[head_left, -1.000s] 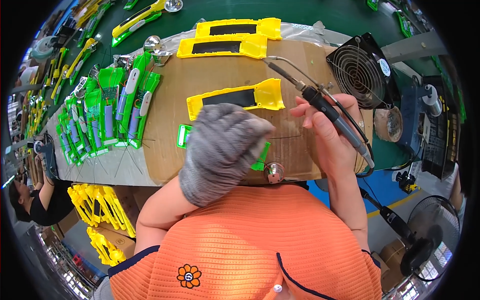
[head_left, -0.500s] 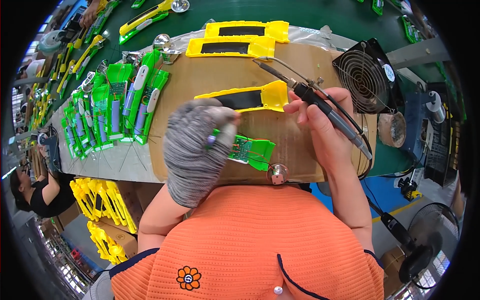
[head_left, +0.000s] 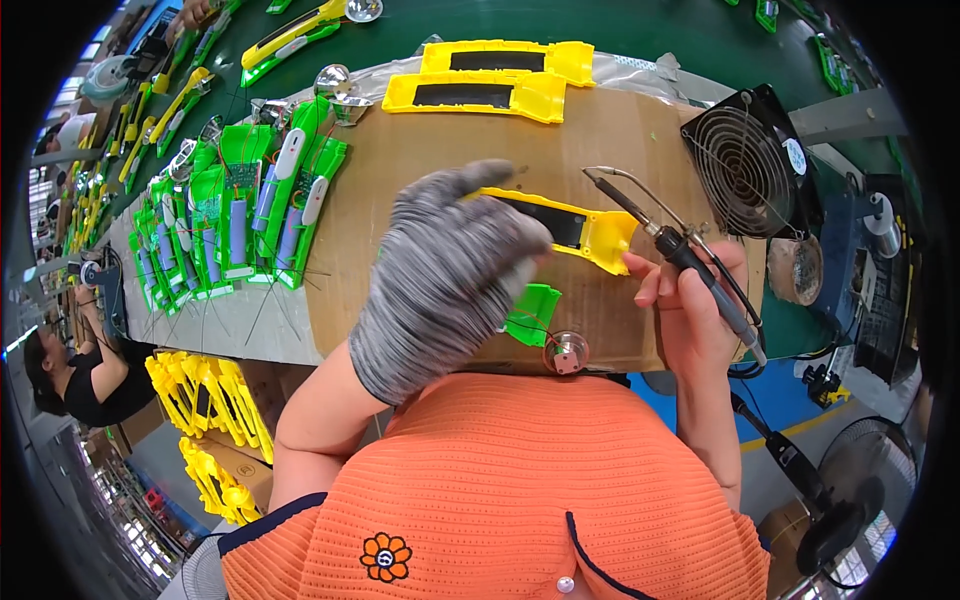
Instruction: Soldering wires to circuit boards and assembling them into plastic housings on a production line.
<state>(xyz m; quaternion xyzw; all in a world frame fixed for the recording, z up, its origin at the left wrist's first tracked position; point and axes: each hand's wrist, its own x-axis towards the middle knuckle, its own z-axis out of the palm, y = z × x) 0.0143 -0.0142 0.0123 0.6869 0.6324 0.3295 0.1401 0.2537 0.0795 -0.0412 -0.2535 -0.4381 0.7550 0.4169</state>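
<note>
My left hand (head_left: 450,270), in a grey striped knit glove, has its fingers around the left end of a yellow plastic casing (head_left: 600,238) with a black panel. The hand covers much of that casing. Below it, the green casing (head_left: 533,315) is mostly hidden; a thin red wire runs near a round silver lamp reflector (head_left: 567,352) at the table's front edge. My bare right hand (head_left: 695,300) is closed around a soldering iron (head_left: 700,277), whose thin metal tube bends toward the tip. The tip points up and left, above the yellow casing's right end.
Two more yellow casings (head_left: 475,97) lie at the far edge of the cardboard sheet (head_left: 400,150). Green casings with purple cells (head_left: 238,230) stand packed together at left. A square fan (head_left: 745,165) and a round tan block (head_left: 795,270) are at right. Another person (head_left: 85,375) sits far left.
My left hand has moved right, and the yellow casing has shifted right and tilted, its right end lower. The soldering iron in my right hand has moved slightly right and down.
</note>
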